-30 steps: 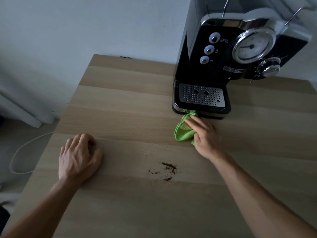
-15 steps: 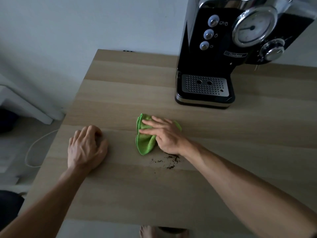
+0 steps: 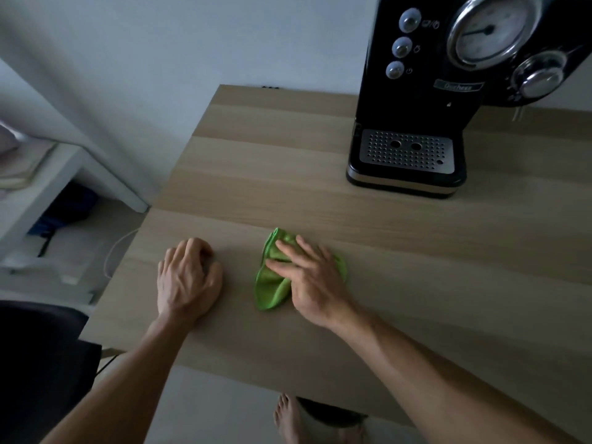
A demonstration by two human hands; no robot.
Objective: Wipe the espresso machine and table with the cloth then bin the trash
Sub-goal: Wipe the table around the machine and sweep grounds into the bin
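One crumpled green cloth underhand.

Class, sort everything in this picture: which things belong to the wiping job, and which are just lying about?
Job: cloth, espresso machine, table, right hand pressing the cloth.
Lying about: white cable on the floor, white shelf, dark chair.

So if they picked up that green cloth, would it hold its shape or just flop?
Probably flop: the cloth lies crumpled in soft folds under the flat fingers of the right hand. It looks thin, so it is likely very light. Pushed, it should slide easily, since the table looks smooth, though it may bunch up.
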